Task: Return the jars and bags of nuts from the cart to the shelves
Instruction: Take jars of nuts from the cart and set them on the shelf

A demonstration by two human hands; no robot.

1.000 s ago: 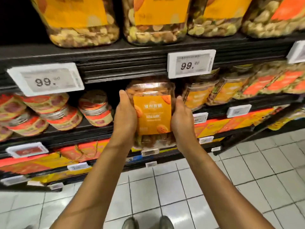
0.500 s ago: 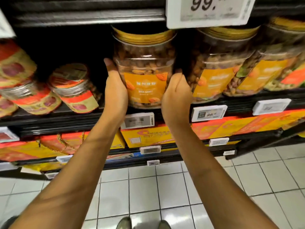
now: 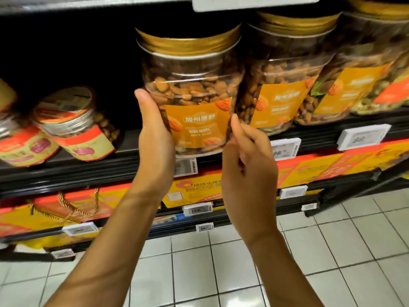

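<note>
Jar (image 3: 190, 89) now sits on the shelf (image 3: 88, 169). Right hand (image 3: 247, 165) has let go and is loosely curled, empty. Left hand (image 3: 155, 138) still grips the jar's side, so this one looks nearly placed.

almond jar (image 3: 192, 91) on shelf (image 3: 66, 167), identical jar (image 3: 281, 85) right, tipped jars (image 3: 73, 125) left

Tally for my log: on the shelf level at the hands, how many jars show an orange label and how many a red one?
Orange-label jars: 3
Red-label jars: 3, two lying over at left, one cut off far right
Total: 6; a sliver at the left edge is too cropped to class.
</note>
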